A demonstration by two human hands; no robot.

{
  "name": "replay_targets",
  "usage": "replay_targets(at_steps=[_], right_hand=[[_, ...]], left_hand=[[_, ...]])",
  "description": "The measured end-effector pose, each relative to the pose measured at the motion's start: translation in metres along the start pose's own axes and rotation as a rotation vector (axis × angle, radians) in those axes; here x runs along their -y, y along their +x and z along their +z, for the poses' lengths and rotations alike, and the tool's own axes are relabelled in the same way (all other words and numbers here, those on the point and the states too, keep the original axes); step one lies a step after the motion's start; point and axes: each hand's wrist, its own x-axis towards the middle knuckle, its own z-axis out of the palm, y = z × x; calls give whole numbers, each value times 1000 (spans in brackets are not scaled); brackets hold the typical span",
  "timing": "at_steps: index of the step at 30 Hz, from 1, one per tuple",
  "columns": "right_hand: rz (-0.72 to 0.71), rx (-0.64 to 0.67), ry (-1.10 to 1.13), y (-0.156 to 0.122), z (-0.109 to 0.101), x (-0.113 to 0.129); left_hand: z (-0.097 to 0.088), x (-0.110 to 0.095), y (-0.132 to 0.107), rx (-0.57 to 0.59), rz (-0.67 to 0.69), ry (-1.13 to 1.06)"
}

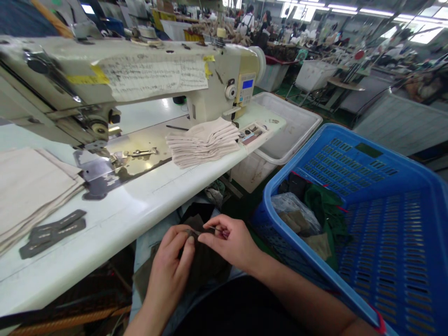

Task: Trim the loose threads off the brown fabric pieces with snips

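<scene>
My left hand (171, 266) and my right hand (229, 242) meet over my lap, below the table edge. Both pinch a piece of dark brown fabric (206, 263) that lies on my lap, fingers closed on its top edge. Above them stands a cream sewing machine (140, 74) on a white table (115, 224). A stack of beige fabric pieces (205, 142) rests to the right of the needle. Dark grey cut strips (52, 233) lie near the table's front left.
A blue plastic basket (367, 205) holding green and bagged fabric stands at my right. A white bin (290, 130) sits behind the table's right end. A large beige fabric pile (31, 186) covers the table's left. Other people work far back.
</scene>
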Motion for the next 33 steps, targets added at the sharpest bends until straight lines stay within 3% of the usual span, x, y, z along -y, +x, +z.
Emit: replay_targets(at_steps=[4, 6, 10, 12, 18, 23, 26, 29, 33], right_hand=[[-170, 87, -210, 1, -2, 6], [-195, 51, -234, 2, -2, 8], [-11, -30, 43, 7, -1, 9], [34, -12, 117, 7, -1, 7], [-243, -12, -39, 0, 3, 5], [-330, -102, -111, -3, 2, 5], [-407, -94, -174, -4, 1, 2], [-280, -115, -47, -2, 4, -2], [101, -20, 277, 8, 8, -7]], left_hand=[[-3, -2, 0, 20, 5, -42], [-4, -2, -3, 16, -79, -93], [-2, 4, -9, 49, -421, -381], [-2, 9, -10, 81, -518, -495], [-3, 13, -3, 124, -509, -513], [1, 8, 4, -35, -540, -576], [-3, 1, 8, 72, -495, -511], [-7, -7, 8, 159, -423, -442], [-3, -5, 4, 66, -484, -472]])
